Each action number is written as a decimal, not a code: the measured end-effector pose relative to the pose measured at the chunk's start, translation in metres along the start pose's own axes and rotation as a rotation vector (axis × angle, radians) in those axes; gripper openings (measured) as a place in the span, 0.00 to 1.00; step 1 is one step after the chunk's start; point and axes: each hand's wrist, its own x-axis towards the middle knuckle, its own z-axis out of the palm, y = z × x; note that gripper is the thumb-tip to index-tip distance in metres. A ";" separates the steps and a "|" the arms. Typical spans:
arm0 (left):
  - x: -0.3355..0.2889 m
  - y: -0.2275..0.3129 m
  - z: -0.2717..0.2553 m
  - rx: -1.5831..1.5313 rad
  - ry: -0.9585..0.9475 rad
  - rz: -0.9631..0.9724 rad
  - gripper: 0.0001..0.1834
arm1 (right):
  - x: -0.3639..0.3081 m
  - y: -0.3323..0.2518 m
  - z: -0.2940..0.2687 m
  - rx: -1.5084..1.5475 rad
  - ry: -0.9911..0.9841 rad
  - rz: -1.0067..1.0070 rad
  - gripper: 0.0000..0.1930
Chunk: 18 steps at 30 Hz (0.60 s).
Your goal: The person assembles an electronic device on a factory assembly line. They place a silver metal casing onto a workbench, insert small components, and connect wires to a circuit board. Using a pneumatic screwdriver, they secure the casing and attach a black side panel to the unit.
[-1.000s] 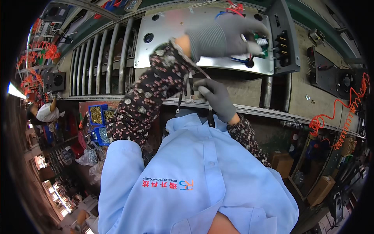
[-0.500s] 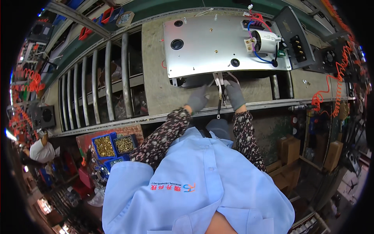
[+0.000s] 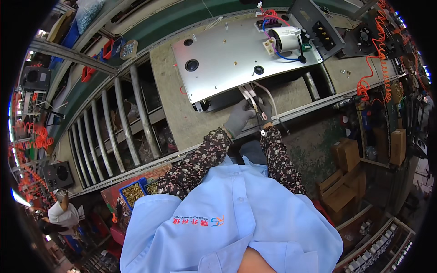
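Observation:
A silver metal chassis (image 3: 214, 63) lies on the workbench in front of me, and several white cables (image 3: 248, 94) come out from under its near edge. My left hand (image 3: 239, 117), in a grey glove, has its fingers closed at the left side of these cables. Partly behind the cables, my right hand (image 3: 265, 108), also gloved, has its fingers bent round them. A dark cable end with a metal ring terminal (image 3: 263, 133) hangs below the hands at the bench edge. One loose white cable (image 3: 271, 96) arcs to the right of my right hand.
On the chassis sit a white cylindrical capacitor (image 3: 287, 39) and red and blue wires; a dark upright panel (image 3: 318, 29) stands at its right end. Metal rollers (image 3: 127, 120) lie left. A blue bin of brass fasteners (image 3: 133, 194) is low left, cardboard boxes (image 3: 346, 154) at right.
My left hand has moved in to the cables, which it stood apart from before. A white cable now loops out to the right. The whole view has turned and shifted somewhat.

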 end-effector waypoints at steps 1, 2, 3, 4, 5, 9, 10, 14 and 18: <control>0.004 0.000 0.005 -0.259 -0.074 -0.085 0.25 | 0.004 0.010 -0.008 0.034 -0.020 -0.014 0.08; 0.007 -0.001 0.007 -0.469 -0.113 -0.145 0.24 | 0.007 0.009 -0.015 0.234 -0.044 0.012 0.08; 0.012 -0.005 0.007 -0.679 -0.154 -0.206 0.23 | 0.010 0.008 -0.024 0.441 -0.063 0.043 0.08; 0.017 -0.006 0.007 -0.885 -0.197 -0.272 0.22 | 0.013 0.007 -0.033 0.641 -0.074 0.076 0.09; 0.013 0.008 0.014 -0.945 -0.243 -0.253 0.22 | 0.009 -0.005 -0.043 0.716 -0.077 0.070 0.10; 0.028 -0.023 0.004 -0.970 -0.054 -0.331 0.25 | -0.019 -0.065 -0.096 0.753 -0.181 0.089 0.10; 0.029 -0.022 0.007 -1.008 -0.110 -0.311 0.25 | -0.025 -0.077 -0.108 0.728 -0.256 0.075 0.10; 0.030 -0.016 0.012 -1.044 -0.292 -0.240 0.27 | -0.037 -0.121 -0.127 0.737 -0.319 0.064 0.10; 0.030 -0.010 0.005 -0.817 -0.178 -0.288 0.22 | -0.040 -0.175 -0.102 0.651 -0.219 -0.171 0.13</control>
